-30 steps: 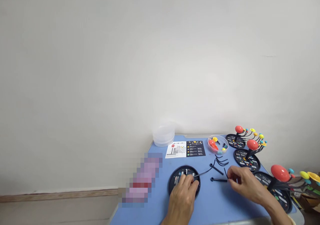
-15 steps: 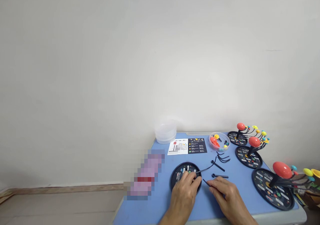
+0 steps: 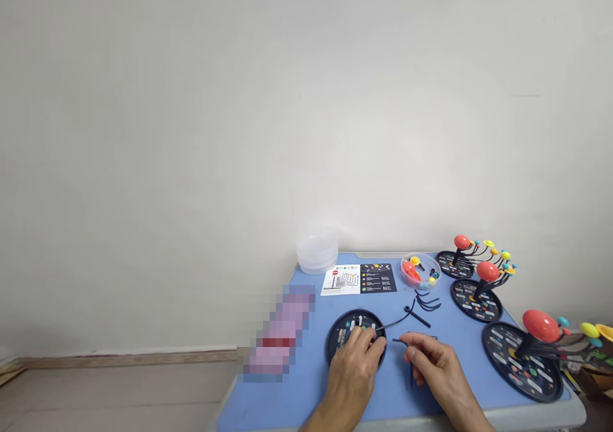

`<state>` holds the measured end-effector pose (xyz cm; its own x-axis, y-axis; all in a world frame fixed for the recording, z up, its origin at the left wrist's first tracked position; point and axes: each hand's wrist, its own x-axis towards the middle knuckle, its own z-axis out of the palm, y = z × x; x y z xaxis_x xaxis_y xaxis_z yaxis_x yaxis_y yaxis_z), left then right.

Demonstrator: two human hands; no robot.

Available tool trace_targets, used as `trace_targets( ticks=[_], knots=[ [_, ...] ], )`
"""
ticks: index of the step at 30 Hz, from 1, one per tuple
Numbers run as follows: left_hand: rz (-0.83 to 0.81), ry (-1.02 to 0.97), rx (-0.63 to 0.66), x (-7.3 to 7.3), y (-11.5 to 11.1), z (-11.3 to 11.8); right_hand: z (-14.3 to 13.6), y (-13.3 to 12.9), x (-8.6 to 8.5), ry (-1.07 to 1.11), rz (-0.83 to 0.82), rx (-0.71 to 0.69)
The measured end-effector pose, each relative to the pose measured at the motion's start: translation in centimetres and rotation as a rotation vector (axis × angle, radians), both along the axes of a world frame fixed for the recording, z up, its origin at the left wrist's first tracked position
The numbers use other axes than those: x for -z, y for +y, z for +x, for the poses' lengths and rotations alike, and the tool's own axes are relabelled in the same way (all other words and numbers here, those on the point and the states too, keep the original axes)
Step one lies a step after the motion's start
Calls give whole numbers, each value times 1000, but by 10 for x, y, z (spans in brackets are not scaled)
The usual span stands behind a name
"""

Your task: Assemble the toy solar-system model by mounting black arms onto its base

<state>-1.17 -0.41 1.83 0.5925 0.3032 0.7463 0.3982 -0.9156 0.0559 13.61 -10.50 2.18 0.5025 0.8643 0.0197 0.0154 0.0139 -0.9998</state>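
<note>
Here, left hand rests, fingers curled, on a black disc at the blue counter's near edge | right hand beside it pinches thin black rods | finished models stand far right.

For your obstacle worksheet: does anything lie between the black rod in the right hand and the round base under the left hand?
Nothing visible: bare blue table separates the black rod in the right hand from the round base under the left hand.
</note>
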Motion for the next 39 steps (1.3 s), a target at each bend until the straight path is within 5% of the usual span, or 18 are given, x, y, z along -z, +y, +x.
trace_targets(
  ticks=[8, 16, 39],
  knots=[
    [-8, -9, 18, -1, -1, 0, 4, -5, -10, 40, -35, -22],
    [-14, -16, 26, -1, 0, 1, 8, -9, -15, 330, 27, -83],
    [-27, 8, 30, 0, 0, 0, 7, -5, -17, 715, 152, 9]
  ],
)
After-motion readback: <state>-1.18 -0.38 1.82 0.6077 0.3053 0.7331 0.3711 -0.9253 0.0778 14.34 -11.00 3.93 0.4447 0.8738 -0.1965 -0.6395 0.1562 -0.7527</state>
